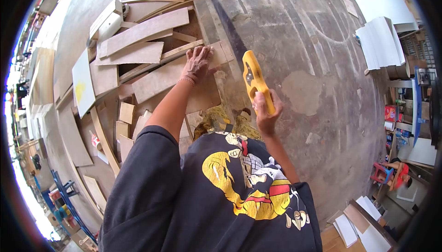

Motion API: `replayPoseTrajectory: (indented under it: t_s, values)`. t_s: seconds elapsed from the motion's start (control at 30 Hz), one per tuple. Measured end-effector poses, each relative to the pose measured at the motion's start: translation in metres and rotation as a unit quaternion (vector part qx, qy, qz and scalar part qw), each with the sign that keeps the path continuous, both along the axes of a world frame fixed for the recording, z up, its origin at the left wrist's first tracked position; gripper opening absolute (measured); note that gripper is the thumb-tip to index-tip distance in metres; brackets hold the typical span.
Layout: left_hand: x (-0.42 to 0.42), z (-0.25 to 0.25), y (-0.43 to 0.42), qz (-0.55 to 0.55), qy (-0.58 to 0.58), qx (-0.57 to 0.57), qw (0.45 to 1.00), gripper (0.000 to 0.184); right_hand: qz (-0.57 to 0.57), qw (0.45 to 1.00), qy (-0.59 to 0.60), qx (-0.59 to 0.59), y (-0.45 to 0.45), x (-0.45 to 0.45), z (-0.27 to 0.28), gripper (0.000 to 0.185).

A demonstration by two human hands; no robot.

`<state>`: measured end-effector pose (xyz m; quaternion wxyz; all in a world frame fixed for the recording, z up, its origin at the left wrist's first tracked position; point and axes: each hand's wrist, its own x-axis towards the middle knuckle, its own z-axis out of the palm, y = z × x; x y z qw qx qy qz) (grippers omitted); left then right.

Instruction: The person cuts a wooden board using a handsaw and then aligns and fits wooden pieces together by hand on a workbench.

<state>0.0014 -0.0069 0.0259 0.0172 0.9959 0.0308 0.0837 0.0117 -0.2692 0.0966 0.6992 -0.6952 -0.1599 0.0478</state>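
Handsaw with a bright yellow handle and a long dark metal blade [237, 42], held by the handle in the right hand [266, 107], with fingers curled round and pressed against it; blade pointed forward and leftward beyond these fingers. Directly under the left hand [199, 63], a long flat pale-brown wooden board [159, 81], steadied from above with fingers slightly spread and nothing pinched. Beyond and leftward of the left fingers, loose flat brown wooden pieces [145, 32]; rightward of the right fingers, stained grey concrete floor [304, 26]. Step in hand, by judgement: bracing the board, with the saw at the ready near the end just right of the left fingers. Contact between blade and board: cannot tell. Next move, probably calling for firm left-hand pressure, teeth square to the board, and left thumb clear of the blade.
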Motion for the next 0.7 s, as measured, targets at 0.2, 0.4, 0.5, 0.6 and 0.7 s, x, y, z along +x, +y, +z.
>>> replayPoseTrajectory:
  t_s: [0.2,0.4,0.5,0.6,0.7]
  values:
    - [-0.002,0.005,-0.002,-0.005,-0.009,-0.009,1.0,0.067,0.014,0.999,0.033,0.018,0.025,0.007,-0.046,0.022]
    - [-0.001,0.007,-0.003,0.01,0.023,-0.023,0.999,0.07,0.005,1.0,0.011,-0.015,0.041,0.013,-0.045,0.022]
    - [-0.001,0.008,-0.004,0.011,0.023,-0.022,0.999,0.069,0.007,1.0,0.025,-0.002,0.043,0.014,-0.057,0.022]
    - [-0.002,0.009,-0.004,0.009,0.017,-0.014,1.0,0.069,-0.007,0.998,0.055,-0.002,0.044,0.014,-0.054,0.026]
    - [-0.002,0.009,-0.005,0.01,0.015,-0.009,1.0,0.07,-0.006,0.998,0.054,0.008,0.045,0.011,-0.05,0.028]
